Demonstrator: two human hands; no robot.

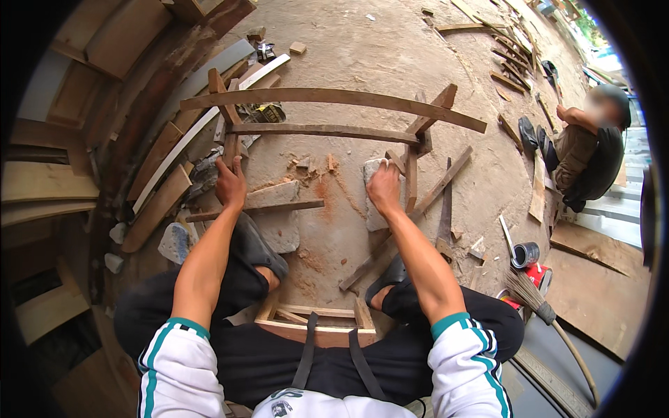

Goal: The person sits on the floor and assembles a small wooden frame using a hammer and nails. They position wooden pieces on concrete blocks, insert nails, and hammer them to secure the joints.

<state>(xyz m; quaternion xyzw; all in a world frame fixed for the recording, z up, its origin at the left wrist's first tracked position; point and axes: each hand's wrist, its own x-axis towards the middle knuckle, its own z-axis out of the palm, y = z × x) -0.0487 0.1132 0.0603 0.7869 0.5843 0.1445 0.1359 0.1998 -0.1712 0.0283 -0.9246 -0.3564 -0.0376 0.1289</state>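
In front of me stands a brown wooden frame (327,131), its two long crosswise slats joined to short pieces at both ends. The farther, slightly curved slat (334,102) runs past both end pieces. My left hand (231,184) is closed round the lower end of the frame's left end piece, thumb upward. At the frame's right end, my right hand (383,187) is closed on a short wooden piece that slants toward it. Its fingertips are hidden. Below the right hand lies a pale stone block (374,209). A thin wooden strip (279,207) rests across another block (282,233) near my left foot.
Planks and offcuts (160,209) crowd the left side. A loose batten (442,180) slants at the right. Farther right are an open can (526,255), a broom (533,296) and a seated person (592,150). Between my legs stands a low wooden piece (320,336); scrap wood (512,63) lies beyond.
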